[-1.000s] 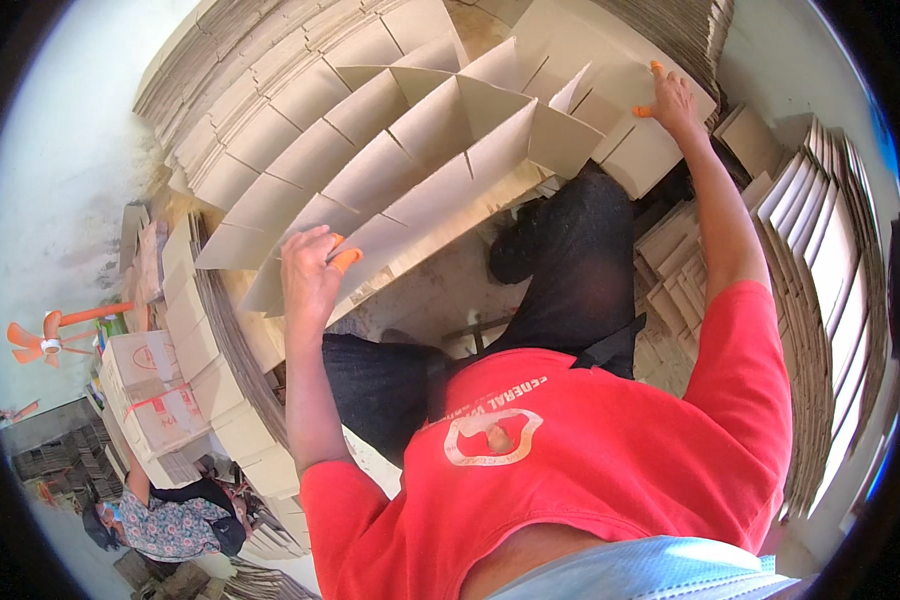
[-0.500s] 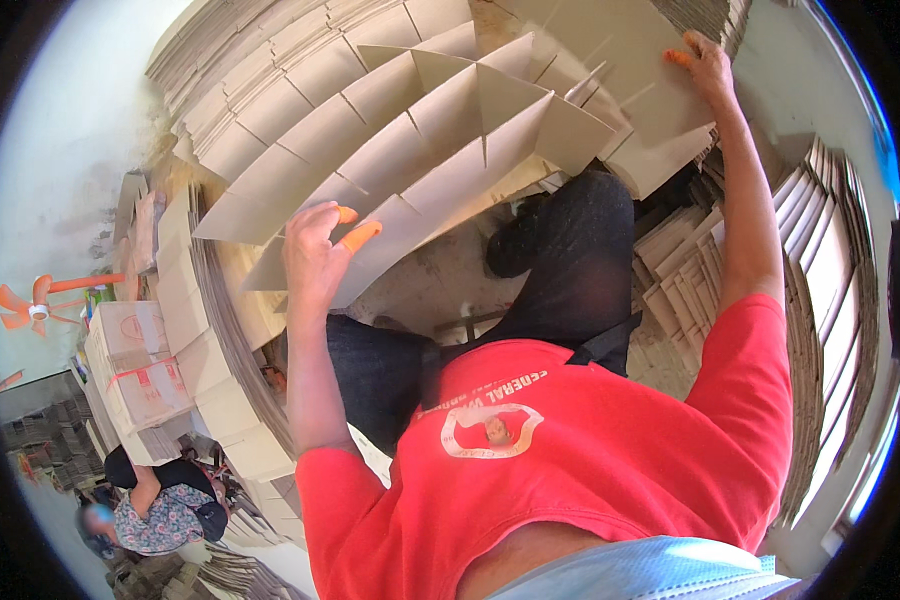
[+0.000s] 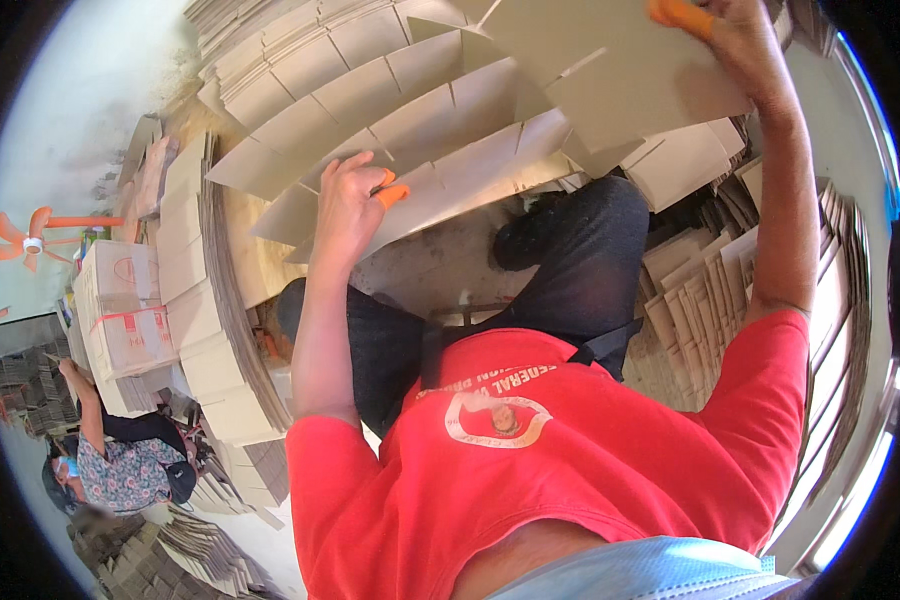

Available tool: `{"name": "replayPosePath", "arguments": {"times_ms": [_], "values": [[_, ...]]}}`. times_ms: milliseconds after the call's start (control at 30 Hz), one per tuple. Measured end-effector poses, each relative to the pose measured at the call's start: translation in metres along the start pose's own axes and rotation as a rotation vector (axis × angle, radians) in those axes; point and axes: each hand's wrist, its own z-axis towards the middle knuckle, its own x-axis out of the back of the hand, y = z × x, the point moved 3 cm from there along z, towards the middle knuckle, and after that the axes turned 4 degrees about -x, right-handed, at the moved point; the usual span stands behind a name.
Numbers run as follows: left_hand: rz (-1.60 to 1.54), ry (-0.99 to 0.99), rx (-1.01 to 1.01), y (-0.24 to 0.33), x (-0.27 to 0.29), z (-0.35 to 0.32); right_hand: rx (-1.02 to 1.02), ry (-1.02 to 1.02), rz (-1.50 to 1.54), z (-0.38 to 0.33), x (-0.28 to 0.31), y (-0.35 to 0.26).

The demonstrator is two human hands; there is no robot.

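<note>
Several slotted cardboard strips (image 3: pixel 435 120) stand on edge in rows in front of me, crossed by another piece at their right end. My left hand (image 3: pixel 355 205), with orange covers on two fingertips, is closed at the upper edge of the nearest strip (image 3: pixel 470 170). At the upper right my right hand (image 3: pixel 745 45), also with orange finger covers, grips the right side of a wide slotted cardboard sheet (image 3: pixel 620 75). That sheet is tilted, and its left part meets the ends of the strips. The upper frame edge cuts off part of the right hand.
Stacked cardboard (image 3: pixel 270 75) lies beyond the strips, with another stack (image 3: pixel 200 270) at the left. More cardboard pieces (image 3: pixel 700 290) stand at my right. A taped carton (image 3: pixel 125 300), an orange fan (image 3: pixel 32 240) and a seated person (image 3: pixel 130 455) are farther left.
My right hand and the wide sheet have come up closer. My left hand has shifted right and slightly farther away along the strips. The person at the left has raised an arm.
</note>
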Motion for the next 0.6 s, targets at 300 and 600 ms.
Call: {"name": "replayPosePath", "arguments": {"times_ms": [300,600], "values": [[0.017,0.005,-0.036,-0.01,-0.005,0.001,0.111,-0.315,-0.028,0.006,-0.038,-0.017],[-0.046,0.006,-0.006,0.003,-0.003,0.005,0.063,-0.369,-0.101,0.005,-0.061,0.015]]}}
